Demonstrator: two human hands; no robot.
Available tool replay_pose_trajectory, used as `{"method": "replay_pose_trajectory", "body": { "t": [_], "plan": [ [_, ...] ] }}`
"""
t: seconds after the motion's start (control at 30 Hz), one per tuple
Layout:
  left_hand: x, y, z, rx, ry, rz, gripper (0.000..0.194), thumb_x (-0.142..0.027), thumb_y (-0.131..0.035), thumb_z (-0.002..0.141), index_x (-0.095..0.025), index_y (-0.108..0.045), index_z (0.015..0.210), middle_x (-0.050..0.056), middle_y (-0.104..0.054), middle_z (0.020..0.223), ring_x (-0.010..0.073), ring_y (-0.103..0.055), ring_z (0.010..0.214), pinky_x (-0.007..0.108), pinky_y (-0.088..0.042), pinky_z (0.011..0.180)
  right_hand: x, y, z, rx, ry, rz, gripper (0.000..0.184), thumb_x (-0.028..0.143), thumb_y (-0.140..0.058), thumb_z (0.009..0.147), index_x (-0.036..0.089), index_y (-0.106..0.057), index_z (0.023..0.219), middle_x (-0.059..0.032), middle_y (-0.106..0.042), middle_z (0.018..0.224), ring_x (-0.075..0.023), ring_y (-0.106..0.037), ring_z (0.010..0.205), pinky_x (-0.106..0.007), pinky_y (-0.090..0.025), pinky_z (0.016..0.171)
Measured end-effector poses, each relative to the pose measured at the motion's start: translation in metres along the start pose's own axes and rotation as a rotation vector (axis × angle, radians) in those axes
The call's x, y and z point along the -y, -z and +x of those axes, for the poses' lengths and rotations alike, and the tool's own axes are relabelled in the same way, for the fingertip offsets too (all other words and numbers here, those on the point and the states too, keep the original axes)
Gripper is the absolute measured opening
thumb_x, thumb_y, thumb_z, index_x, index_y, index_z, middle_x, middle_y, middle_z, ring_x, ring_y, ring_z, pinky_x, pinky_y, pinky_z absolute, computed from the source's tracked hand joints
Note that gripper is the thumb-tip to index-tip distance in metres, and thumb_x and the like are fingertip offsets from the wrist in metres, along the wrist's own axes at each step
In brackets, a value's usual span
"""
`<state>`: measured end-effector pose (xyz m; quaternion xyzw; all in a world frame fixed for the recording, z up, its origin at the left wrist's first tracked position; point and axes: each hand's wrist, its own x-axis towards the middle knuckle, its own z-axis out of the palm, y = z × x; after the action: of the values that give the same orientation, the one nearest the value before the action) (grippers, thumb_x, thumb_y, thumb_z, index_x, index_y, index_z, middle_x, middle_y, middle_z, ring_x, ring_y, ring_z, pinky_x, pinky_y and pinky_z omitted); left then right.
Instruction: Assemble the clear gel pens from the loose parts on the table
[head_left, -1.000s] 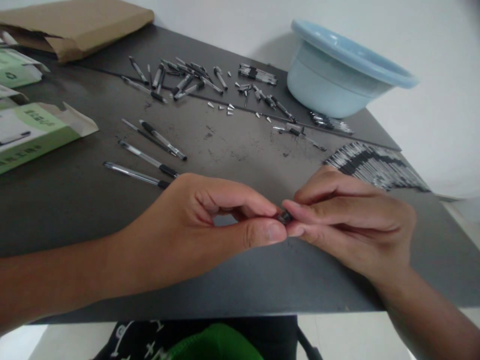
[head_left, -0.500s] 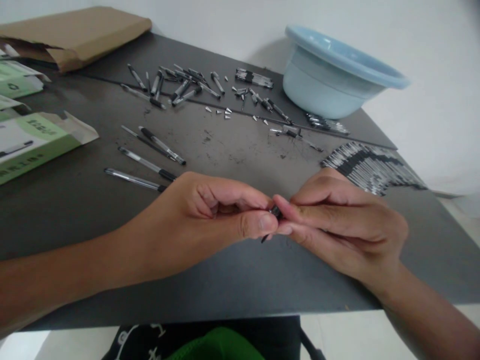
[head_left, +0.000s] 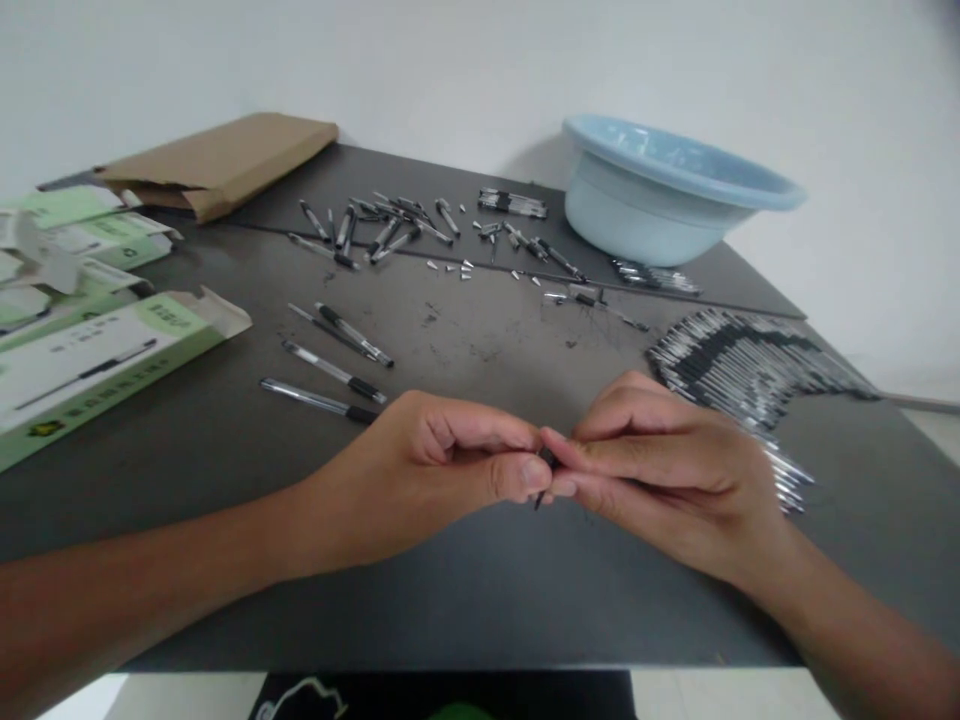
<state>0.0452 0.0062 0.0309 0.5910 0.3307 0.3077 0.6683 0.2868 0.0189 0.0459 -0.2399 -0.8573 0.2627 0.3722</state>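
Note:
My left hand point(head_left: 450, 470) and my right hand point(head_left: 667, 470) meet fingertip to fingertip above the near part of the table. Between them they pinch a small black pen part point(head_left: 547, 459), most of it covered by the fingers; a thin dark end pokes out below. Both hands are closed on it. Left of my left hand lie several clear pens with black grips point(head_left: 334, 370). Beyond my right hand a long row of pens point(head_left: 720, 355) lies side by side on the grey table point(head_left: 487, 590).
Loose pen pieces point(head_left: 390, 225) and small silver tips point(head_left: 465, 270) are scattered toward the back. A light blue basin point(head_left: 645, 210) stands at the back right. On the left lie green and white pen boxes point(head_left: 112, 350) and a brown paper bag point(head_left: 232, 155).
The camera view has tilted up a little, so everything appears lower in the picture. Both hands keep their pinch on the small black pen part, almost unchanged.

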Motion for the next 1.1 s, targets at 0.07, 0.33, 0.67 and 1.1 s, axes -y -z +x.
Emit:
{"method": "replay_pose_trajectory", "body": {
  "t": [0.07, 0.33, 0.67, 1.1],
  "plan": [
    [-0.001, 0.0, 0.0, 0.0, -0.003, -0.017, 0.017, -0.029, -0.074, 0.1, -0.028, -0.087, 0.111, -0.002, -0.085, 0.095, 0.0093, -0.073, 0.085, 0.011, -0.052, 0.073, -0.001, -0.001, 0.0, -0.016, 0.01, 0.007, 0.025, 0.012, -0.083, 0.09, 0.022, -0.085, 0.113, -0.0025, -0.075, 0.085, -0.0138, -0.065, 0.076, -0.032, -0.053, 0.067],
    [0.001, 0.001, 0.0, 0.006, 0.014, -0.024, 0.017, -0.028, -0.075, 0.1, -0.025, -0.087, 0.112, 0.0, -0.085, 0.097, 0.0105, -0.074, 0.086, 0.014, -0.053, 0.076, -0.003, -0.003, -0.001, -0.038, 0.045, 0.002, 0.027, 0.011, -0.081, 0.091, 0.023, -0.084, 0.116, -0.001, -0.074, 0.084, -0.0119, -0.064, 0.074, -0.029, -0.052, 0.067],
    [0.002, 0.003, 0.003, 0.024, 0.018, -0.142, 0.018, -0.03, -0.073, 0.103, -0.019, -0.086, 0.1, 0.002, -0.082, 0.092, 0.0103, -0.071, 0.083, 0.017, -0.055, 0.079, -0.011, -0.006, -0.002, -0.089, -0.059, 0.088, 0.047, 0.018, -0.082, 0.093, 0.034, -0.075, 0.136, 0.0002, -0.079, 0.083, -0.0137, -0.065, 0.071, -0.028, -0.052, 0.064],
    [-0.004, 0.006, 0.005, -0.06, 0.158, -0.689, 0.015, -0.03, -0.071, 0.105, -0.019, -0.082, 0.106, 0.007, -0.084, 0.117, 0.0164, -0.08, 0.104, 0.019, -0.058, 0.079, -0.026, -0.005, -0.004, -0.187, -0.237, 0.056, 0.026, 0.04, -0.078, 0.097, 0.028, -0.085, 0.118, 0.0014, -0.068, 0.069, -0.0123, -0.056, 0.06, -0.026, -0.041, 0.054]
  ]
}}
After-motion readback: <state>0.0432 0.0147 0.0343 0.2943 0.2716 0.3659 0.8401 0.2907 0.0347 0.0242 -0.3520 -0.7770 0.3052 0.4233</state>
